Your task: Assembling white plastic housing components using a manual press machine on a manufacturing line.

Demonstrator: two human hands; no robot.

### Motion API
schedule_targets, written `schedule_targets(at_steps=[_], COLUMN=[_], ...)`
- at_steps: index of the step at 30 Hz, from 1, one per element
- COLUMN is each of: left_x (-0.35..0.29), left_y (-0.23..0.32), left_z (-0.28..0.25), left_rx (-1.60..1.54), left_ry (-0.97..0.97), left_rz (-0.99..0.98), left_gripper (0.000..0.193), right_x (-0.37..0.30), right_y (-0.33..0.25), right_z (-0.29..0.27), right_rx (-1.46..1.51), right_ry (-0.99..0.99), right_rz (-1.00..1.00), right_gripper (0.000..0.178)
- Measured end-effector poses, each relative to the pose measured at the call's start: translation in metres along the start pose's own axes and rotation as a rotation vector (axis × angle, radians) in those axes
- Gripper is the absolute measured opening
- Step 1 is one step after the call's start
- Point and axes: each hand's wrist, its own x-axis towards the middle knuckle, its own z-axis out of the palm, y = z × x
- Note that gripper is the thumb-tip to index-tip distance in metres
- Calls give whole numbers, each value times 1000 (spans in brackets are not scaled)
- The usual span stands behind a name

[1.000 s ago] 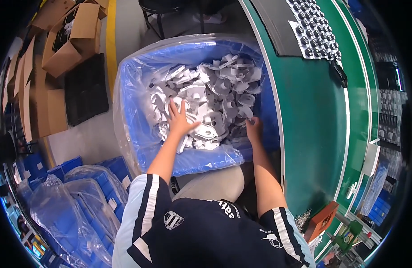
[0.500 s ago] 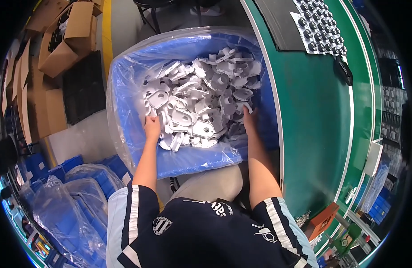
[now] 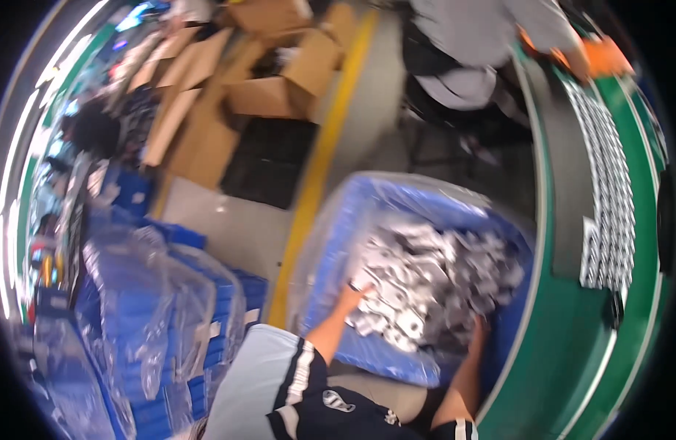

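A blue bin (image 3: 407, 367) lined with clear plastic holds a heap of white plastic parts (image 3: 411, 323), flat plates with round holes and short tubes. At the left front of the heap, my left hand (image 3: 352, 295) touches the parts; motion blur smears its fingers. My right hand (image 3: 479, 331) reaches into the heap's right side beside the bin wall, its fingers hidden among the shaded parts. Whether either hand grips a part cannot be made out.
A green workbench (image 3: 528, 367) runs along the right, bearing rows of small dark-and-white pieces (image 3: 602, 169). Plastic-wrapped blue crates (image 3: 132, 293) stand at left. Open cardboard boxes (image 3: 272, 95) lie beyond, near a yellow floor line (image 3: 323, 158). Another person (image 3: 470, 37) sits at the far end.
My view has swung left and up, so the bin now appears lower and further right. A seated person has come into sight. Both hands stay at the heap's near sides.
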Motion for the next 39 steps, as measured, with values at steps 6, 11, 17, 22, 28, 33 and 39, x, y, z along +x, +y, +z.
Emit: schedule_targets(at_steps=[6, 11, 17, 22, 28, 33, 39], left_x=[21, 46, 27, 68, -18, -9, 63], left_y=[-45, -104, -69, -140, 27, 6, -85], left_z=[-2, -25, -35, -54, -62, -67, -3], left_rx=[-72, -213, -441, -340, 41, 58, -169], left_ry=[-101, -35, -283, -142, -573, -655, -416], left_rz=[20, 47, -99, -143, -633, -695, -503], left_gripper=[86, 85, 95, 86, 101, 110, 112], right_x=[-35, -48, -41, -1, 10, 2, 44], right_y=[-122, -145, -85, -29, -9, -99, 115], right_z=[36, 83, 71, 112, 72, 60, 87], right_rx=[150, 118, 676, 248, 349, 147, 263], right_ry=[-90, -292, -207, -142, 75, 41, 66], right_rz=[549, 271, 463, 442, 895, 744, 531], right_gripper=[63, 58, 55, 64, 78, 76, 68])
